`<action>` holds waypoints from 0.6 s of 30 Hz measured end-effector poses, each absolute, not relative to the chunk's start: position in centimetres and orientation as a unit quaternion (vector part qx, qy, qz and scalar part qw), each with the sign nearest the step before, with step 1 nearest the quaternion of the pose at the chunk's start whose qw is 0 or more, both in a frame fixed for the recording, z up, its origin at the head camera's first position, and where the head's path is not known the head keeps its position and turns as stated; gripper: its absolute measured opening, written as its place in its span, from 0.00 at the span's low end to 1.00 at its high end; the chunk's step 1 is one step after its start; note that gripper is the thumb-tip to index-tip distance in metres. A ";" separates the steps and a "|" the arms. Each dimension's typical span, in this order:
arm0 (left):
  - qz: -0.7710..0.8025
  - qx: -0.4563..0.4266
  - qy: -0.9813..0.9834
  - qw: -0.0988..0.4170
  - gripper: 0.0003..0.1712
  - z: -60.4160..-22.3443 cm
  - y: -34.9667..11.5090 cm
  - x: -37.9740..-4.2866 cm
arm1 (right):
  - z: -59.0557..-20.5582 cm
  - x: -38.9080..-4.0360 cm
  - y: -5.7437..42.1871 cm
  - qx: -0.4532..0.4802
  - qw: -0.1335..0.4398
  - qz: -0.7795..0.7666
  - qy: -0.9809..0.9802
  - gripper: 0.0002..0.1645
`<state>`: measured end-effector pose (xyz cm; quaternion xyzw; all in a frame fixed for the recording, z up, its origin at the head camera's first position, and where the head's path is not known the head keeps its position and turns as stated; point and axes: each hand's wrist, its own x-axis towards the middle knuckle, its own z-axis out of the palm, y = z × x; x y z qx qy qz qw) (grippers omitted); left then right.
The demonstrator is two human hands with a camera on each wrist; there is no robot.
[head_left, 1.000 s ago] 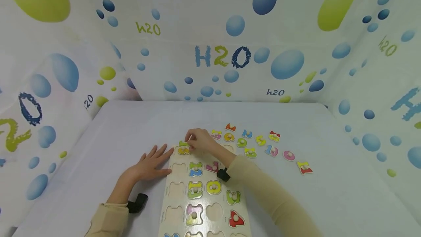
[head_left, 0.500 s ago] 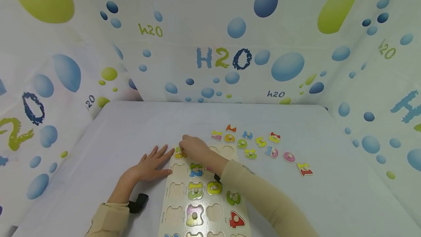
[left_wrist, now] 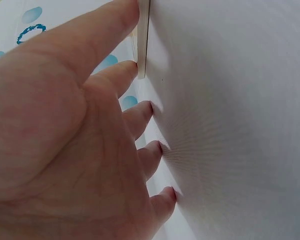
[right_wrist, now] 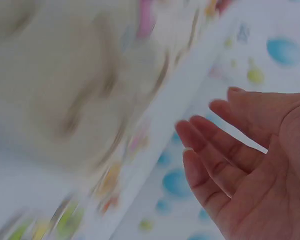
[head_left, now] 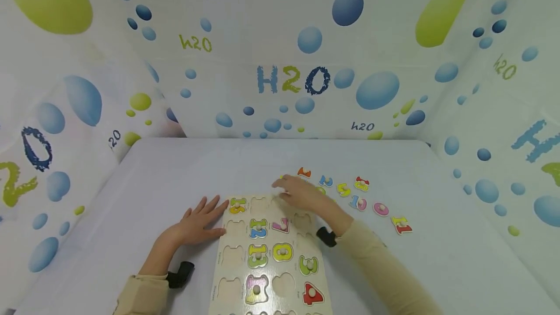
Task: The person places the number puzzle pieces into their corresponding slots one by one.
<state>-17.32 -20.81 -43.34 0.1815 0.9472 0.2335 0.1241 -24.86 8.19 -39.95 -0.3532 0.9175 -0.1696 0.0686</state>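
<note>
At the board's left edge (head_left: 218,255), left-hand fingers (head_left: 220,208) lie spread.

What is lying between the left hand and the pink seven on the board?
The head view shows an empty slot, then the green and blue twelve.

An H2O-printed curtain (head_left: 245,52) lines 3 sides of the white table (head_left: 188,169).

The left arm (head_left: 146,290) and right arm (head_left: 376,261), clothed in beige fabric sleeves (head_left: 389,276), were stretched forward. The bare left hand (head_left: 198,222) was spread, its fingers extended; the bare right hand (head_left: 304,195) was held with fingers loosely bent.
</note>
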 end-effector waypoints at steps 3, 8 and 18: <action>0.234 0.183 0.948 0.118 0.42 -43.4 -20.9 -17.2 | -39.9 -25.6 12.9 -0.304 0.064 -0.198 0.930 0.10; 0.235 0.184 0.947 0.116 0.42 -43.1 -20.7 -17.2 | -40.5 -25.6 18.7 -0.248 0.082 -0.210 0.942 0.05; 0.235 0.182 0.948 0.117 0.42 -43.0 -20.7 -17.1 | -42.5 -25.4 20.0 -0.257 0.116 -0.217 0.935 0.15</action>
